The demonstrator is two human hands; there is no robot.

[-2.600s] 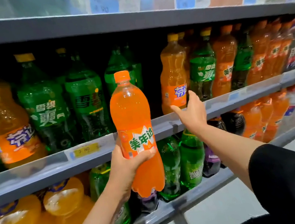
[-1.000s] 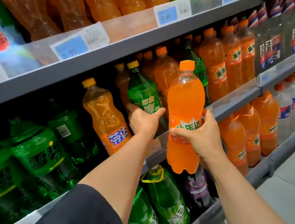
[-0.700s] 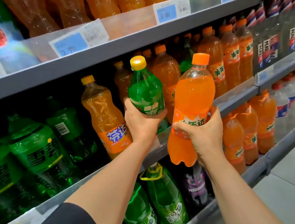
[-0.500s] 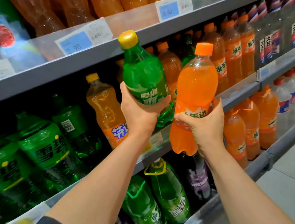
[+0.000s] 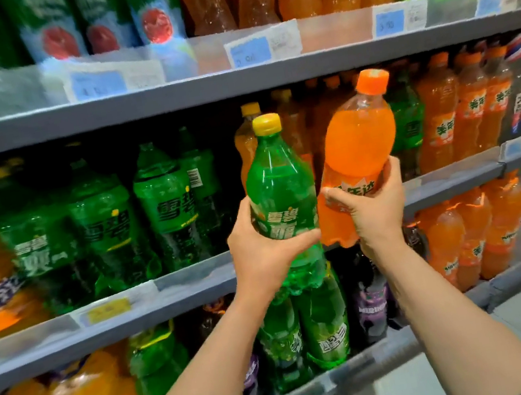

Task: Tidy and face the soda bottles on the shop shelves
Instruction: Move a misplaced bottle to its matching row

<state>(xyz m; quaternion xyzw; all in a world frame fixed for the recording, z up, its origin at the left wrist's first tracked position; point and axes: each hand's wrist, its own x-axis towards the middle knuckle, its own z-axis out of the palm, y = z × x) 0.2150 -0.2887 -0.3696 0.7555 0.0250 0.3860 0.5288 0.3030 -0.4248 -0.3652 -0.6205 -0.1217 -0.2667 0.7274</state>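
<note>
Soda bottles: two in my hands, both held in front of the middle shelf, clear of its front rail. My left hand is wrapped round the label of the green bottle, thumb across the front; bottle upright, yellow cap up. My right hand clamps the label band of the orange bottle, which tilts right at the top. The two bottles sit just beside each other. Dark gap on the middle shelf behind them, between green and orange rows.
</note>
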